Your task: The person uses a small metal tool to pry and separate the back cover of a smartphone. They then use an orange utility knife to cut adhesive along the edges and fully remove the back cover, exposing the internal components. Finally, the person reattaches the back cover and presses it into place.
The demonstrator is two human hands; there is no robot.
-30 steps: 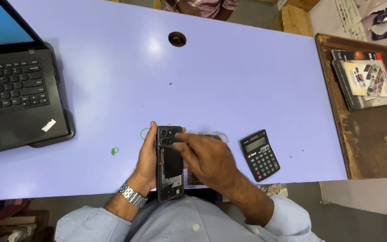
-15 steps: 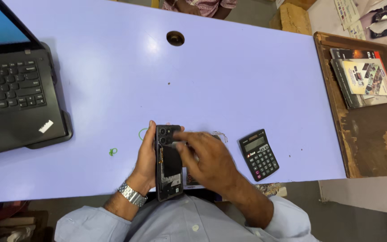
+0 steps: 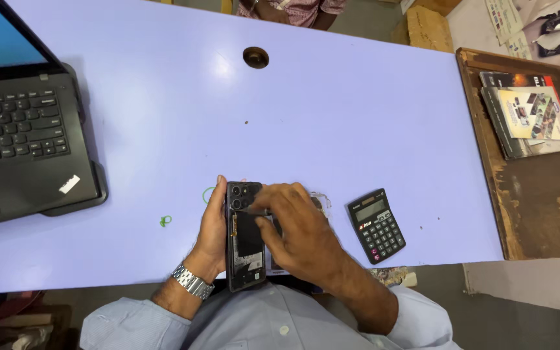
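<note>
Looks like a small phone-repair shop or workshop counter. Pale lilac table (image 3: 332, 123) with a round cable hole (image 3: 255, 57) toward the far edge, as on an office desk. Open black laptop (image 3: 24, 146) at the far left, screen lit. Black desk calculator (image 3: 376, 225) near the right, close to the front edge. Worn, scuffed wooden side table (image 3: 539, 214) at the right, bearing a stack of printed catalogues (image 3: 527, 115). Cardboard box (image 3: 429, 27) on the floor beyond the far edge. Opened smartphone (image 3: 244, 236) with its back cover off, circuitry showing, near the front edge.
</note>
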